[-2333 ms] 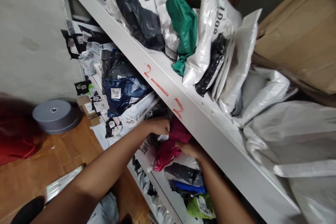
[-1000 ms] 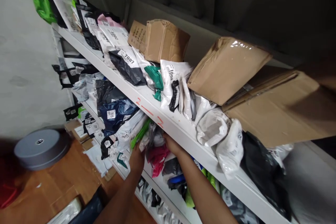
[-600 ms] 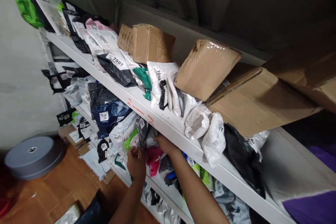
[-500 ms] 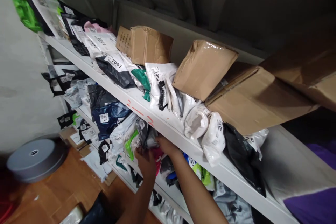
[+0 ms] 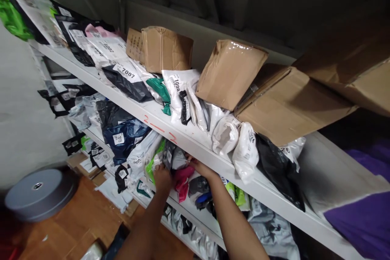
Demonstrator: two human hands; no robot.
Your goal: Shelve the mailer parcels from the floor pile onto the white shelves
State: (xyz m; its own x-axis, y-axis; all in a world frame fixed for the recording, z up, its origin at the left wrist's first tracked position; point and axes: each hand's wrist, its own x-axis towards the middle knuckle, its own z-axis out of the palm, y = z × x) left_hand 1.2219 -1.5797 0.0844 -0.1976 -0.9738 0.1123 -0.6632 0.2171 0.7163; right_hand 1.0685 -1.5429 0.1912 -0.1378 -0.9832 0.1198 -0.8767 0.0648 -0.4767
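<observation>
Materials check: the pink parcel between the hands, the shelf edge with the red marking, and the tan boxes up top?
Pink parcel: looks like thin plastic film, creased and slightly glossy.
Shelf edge: probably white-painted metal or board, smooth and flat; cannot tell which.
Tan boxes: cardboard, wrapped in clear tape or film, judging by shiny highlights.
Left hand and right hand flank the parcel.

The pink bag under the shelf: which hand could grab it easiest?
Probably the right hand. It rests right above the pink bag, under the shelf edge. The left hand is beside it too, but it is busy among the grey bag and the green one.
</observation>
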